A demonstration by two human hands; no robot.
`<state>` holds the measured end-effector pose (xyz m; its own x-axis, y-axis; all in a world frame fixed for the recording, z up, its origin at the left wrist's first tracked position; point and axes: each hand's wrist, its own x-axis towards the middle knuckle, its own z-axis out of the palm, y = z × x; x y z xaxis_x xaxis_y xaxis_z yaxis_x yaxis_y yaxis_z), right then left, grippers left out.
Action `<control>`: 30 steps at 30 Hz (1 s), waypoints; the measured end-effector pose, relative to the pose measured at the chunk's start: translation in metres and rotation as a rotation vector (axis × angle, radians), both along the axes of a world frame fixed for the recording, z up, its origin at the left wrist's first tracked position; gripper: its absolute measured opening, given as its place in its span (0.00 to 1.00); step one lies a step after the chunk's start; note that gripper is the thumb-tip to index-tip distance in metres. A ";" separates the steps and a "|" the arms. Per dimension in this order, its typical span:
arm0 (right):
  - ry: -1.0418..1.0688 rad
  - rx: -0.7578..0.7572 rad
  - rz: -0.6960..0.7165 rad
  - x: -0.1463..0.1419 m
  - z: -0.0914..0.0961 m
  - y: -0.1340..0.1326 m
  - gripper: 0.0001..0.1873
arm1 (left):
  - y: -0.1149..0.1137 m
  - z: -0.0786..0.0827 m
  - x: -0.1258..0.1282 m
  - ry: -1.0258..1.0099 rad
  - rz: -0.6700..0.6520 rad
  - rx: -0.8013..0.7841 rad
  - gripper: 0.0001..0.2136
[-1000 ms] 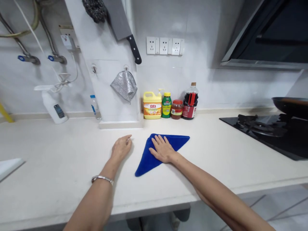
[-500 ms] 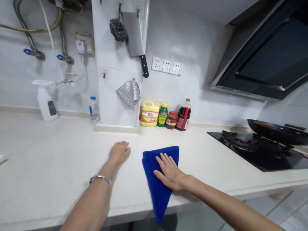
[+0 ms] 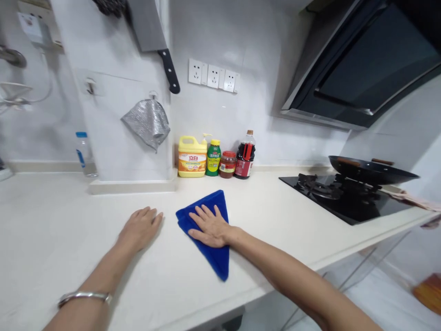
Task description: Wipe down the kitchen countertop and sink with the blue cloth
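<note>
A blue cloth [image 3: 217, 257] folded into a triangle lies on the pale countertop [image 3: 69, 230]. My right hand [image 3: 210, 227] presses flat on its upper part, fingers spread and open. My left hand [image 3: 139, 227] rests palm down on the bare counter just left of the cloth, fingers stretched out, holding nothing. A metal bangle [image 3: 84, 298] sits on my left wrist.
Against the back wall stand a yellow detergent jug [image 3: 192, 157], a green bottle [image 3: 213, 157], a red-lidded jar [image 3: 227, 164] and a dark sauce bottle [image 3: 245, 154]. A gas hob [image 3: 344, 197] with a black wok [image 3: 370, 171] is at the right. A cleaver [image 3: 151, 32] and a silver cloth [image 3: 147, 123] hang on the wall.
My right hand has slid the blue cloth across the counter, turning it so its point faces the front edge. My left hand stayed flat on the counter. The view swung right.
</note>
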<state>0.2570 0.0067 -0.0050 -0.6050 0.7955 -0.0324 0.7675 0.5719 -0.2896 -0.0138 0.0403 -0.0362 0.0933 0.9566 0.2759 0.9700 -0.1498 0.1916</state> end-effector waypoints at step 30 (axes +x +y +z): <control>-0.139 0.088 -0.726 0.325 -0.030 0.040 0.34 | 0.048 -0.029 -0.050 0.010 -0.015 -0.065 0.41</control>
<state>0.5820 0.0470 -0.0346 0.0793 0.9968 0.0119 0.9873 -0.0769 -0.1392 -0.0635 0.0882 -0.0648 0.1098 0.9710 0.2125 0.9696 -0.1516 0.1919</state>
